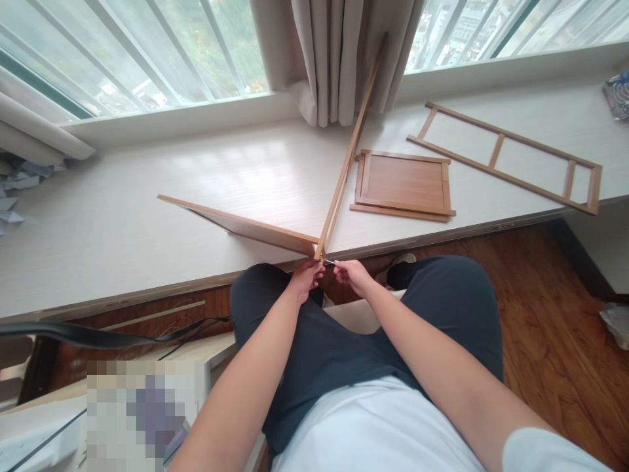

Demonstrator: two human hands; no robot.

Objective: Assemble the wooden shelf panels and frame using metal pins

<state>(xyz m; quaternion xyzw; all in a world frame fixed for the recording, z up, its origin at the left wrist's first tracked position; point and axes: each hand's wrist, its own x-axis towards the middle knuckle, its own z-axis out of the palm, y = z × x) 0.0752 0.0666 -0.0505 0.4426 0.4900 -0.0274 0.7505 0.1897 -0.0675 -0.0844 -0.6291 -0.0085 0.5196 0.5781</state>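
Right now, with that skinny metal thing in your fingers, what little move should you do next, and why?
Probably a gentle turn of the thin metal tool with the right hand: its tip seems to be at the corner where the wooden frame meets the wooden panel, and the left hand grips that corner, which should help steady it.

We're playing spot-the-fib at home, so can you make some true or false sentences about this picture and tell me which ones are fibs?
1. The left hand holds the near end of a long brown wooden piece. True.
2. The right hand is empty. False: it holds a thin silvery rod.
3. Stacked brown rectangular wooden panels lie on the whitish ledge. True.
4. The open, ladder-shaped brown wooden frame stands upright. False: it lies flat on the ledge, right of the panels.
5. Dark trousers cover the person's knees. True.
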